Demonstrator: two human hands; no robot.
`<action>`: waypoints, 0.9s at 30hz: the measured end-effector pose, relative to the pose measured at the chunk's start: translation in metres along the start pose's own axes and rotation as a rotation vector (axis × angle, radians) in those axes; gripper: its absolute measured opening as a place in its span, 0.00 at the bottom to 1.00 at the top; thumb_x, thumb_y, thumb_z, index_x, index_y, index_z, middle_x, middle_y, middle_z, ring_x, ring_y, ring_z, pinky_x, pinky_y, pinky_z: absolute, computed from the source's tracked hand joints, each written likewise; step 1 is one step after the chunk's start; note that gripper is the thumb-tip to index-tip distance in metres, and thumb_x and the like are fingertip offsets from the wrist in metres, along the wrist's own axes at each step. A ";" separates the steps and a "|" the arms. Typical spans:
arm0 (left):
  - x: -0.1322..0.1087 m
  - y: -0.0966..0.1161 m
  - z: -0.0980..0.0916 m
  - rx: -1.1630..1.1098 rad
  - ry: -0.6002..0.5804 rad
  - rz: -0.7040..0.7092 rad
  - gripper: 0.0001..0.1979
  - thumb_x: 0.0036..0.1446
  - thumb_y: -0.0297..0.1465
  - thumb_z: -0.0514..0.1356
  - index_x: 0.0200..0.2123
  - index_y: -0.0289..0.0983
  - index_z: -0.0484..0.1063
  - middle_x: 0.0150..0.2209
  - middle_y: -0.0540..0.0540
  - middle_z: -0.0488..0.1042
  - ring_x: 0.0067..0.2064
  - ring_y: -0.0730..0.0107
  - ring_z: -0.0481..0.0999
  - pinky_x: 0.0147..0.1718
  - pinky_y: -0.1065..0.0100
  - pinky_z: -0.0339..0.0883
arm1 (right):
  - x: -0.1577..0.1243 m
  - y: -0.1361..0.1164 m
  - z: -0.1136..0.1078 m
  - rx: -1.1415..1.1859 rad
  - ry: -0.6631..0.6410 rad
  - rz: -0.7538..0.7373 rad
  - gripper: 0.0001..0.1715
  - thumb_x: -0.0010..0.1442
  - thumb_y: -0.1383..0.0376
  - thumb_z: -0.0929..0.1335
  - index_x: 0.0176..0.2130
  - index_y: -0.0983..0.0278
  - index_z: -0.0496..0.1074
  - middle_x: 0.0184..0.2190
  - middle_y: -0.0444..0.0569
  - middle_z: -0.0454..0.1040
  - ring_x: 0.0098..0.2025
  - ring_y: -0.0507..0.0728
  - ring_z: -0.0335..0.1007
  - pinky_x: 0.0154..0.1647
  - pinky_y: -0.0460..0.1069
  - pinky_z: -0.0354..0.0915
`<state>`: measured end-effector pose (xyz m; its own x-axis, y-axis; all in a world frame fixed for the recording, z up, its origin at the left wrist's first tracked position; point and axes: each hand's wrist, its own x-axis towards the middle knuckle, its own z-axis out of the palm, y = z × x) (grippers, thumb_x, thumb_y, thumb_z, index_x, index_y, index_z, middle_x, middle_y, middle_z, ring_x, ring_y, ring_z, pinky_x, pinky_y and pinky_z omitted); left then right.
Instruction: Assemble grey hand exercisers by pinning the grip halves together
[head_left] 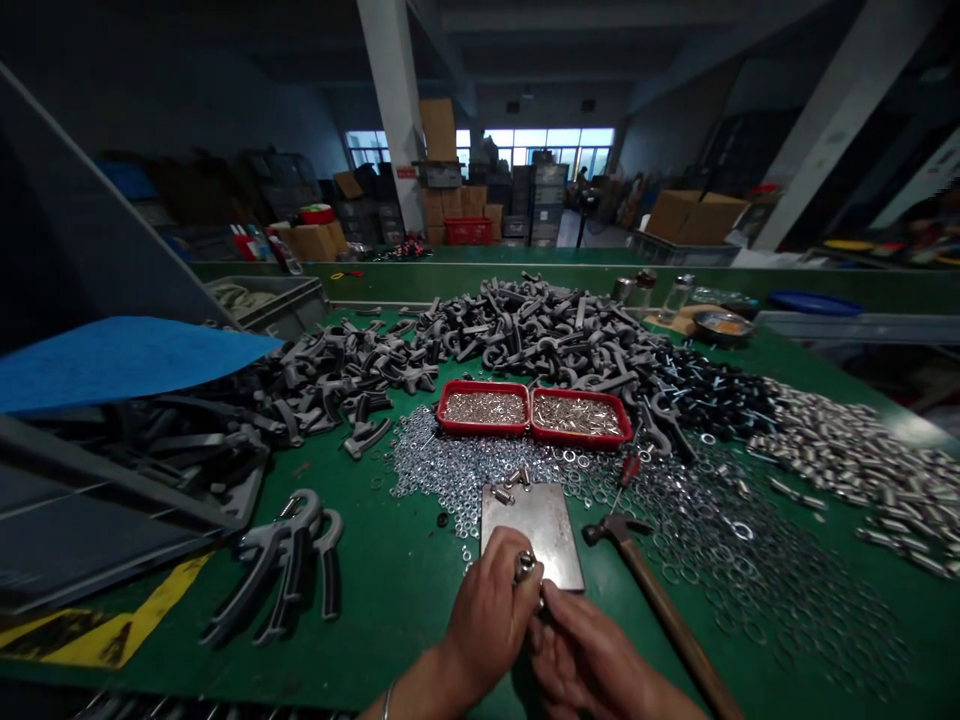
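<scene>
A small silver metal fitting is pinched in the curled fingers of the left hand, just above a flat steel plate; the right hand curls in close, its hold hidden. The plate seems placed as a hard work surface, with a wooden-handled hammer just beside it within easy reach.

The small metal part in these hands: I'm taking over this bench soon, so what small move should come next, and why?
Probably lower the small metal part onto the steel plate, because the left hand holds it just by the plate's near edge, the right hand is close beside it, and a hammer lies next to the plate within easy reach.
</scene>
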<state>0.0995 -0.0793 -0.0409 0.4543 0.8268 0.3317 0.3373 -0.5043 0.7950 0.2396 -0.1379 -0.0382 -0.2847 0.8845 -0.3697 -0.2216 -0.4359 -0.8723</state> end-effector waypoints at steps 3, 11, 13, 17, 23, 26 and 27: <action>-0.003 -0.001 0.000 -0.007 -0.046 0.019 0.09 0.70 0.32 0.47 0.41 0.37 0.66 0.40 0.43 0.70 0.42 0.63 0.71 0.44 0.62 0.67 | 0.001 0.007 0.003 0.153 -0.063 0.064 0.35 0.63 0.36 0.57 0.29 0.63 0.67 0.13 0.37 0.61 0.11 0.46 0.47 0.13 0.43 0.52; 0.005 0.009 0.005 -0.109 0.071 -0.148 0.10 0.70 0.34 0.48 0.40 0.38 0.67 0.39 0.44 0.71 0.43 0.63 0.72 0.45 0.63 0.66 | -0.006 0.007 -0.002 -0.581 0.386 -0.509 0.14 0.66 0.57 0.67 0.50 0.59 0.68 0.43 0.49 0.76 0.43 0.57 0.73 0.47 0.50 0.67; 0.007 0.016 0.005 -0.136 0.097 -0.208 0.11 0.69 0.37 0.50 0.39 0.38 0.67 0.39 0.44 0.72 0.43 0.62 0.73 0.44 0.63 0.66 | -0.008 0.011 -0.002 -0.545 0.434 -0.518 0.15 0.66 0.58 0.67 0.52 0.58 0.66 0.46 0.51 0.76 0.46 0.57 0.74 0.47 0.50 0.69; 0.004 0.019 0.011 -0.214 0.093 -0.314 0.16 0.69 0.42 0.50 0.36 0.38 0.67 0.34 0.46 0.72 0.38 0.63 0.73 0.39 0.65 0.67 | -0.012 0.021 -0.006 -0.525 0.456 -0.573 0.15 0.65 0.56 0.68 0.48 0.59 0.67 0.42 0.51 0.78 0.41 0.58 0.76 0.43 0.50 0.71; -0.003 0.013 0.018 -0.073 0.191 -0.099 0.13 0.70 0.39 0.48 0.40 0.39 0.68 0.35 0.45 0.72 0.38 0.64 0.74 0.38 0.66 0.69 | -0.011 0.019 0.003 0.037 0.290 -0.332 0.19 0.62 0.47 0.68 0.38 0.58 0.65 0.27 0.42 0.74 0.21 0.51 0.67 0.22 0.45 0.64; -0.001 0.014 0.012 0.058 0.182 0.122 0.11 0.70 0.35 0.48 0.38 0.40 0.68 0.35 0.45 0.72 0.36 0.65 0.74 0.38 0.66 0.69 | -0.006 0.009 0.009 0.400 0.245 -0.192 0.23 0.57 0.45 0.72 0.36 0.57 0.62 0.29 0.41 0.73 0.21 0.49 0.67 0.21 0.43 0.61; 0.001 0.015 0.010 0.085 0.166 0.167 0.11 0.70 0.35 0.49 0.37 0.40 0.68 0.35 0.45 0.72 0.36 0.66 0.74 0.37 0.66 0.69 | -0.006 0.006 0.009 0.418 0.225 -0.166 0.25 0.56 0.44 0.72 0.35 0.57 0.62 0.29 0.41 0.73 0.21 0.49 0.67 0.20 0.42 0.60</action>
<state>0.1127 -0.0886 -0.0336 0.3706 0.7560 0.5395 0.3397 -0.6510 0.6789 0.2313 -0.1473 -0.0384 -0.0157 0.9415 -0.3368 -0.6150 -0.2747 -0.7392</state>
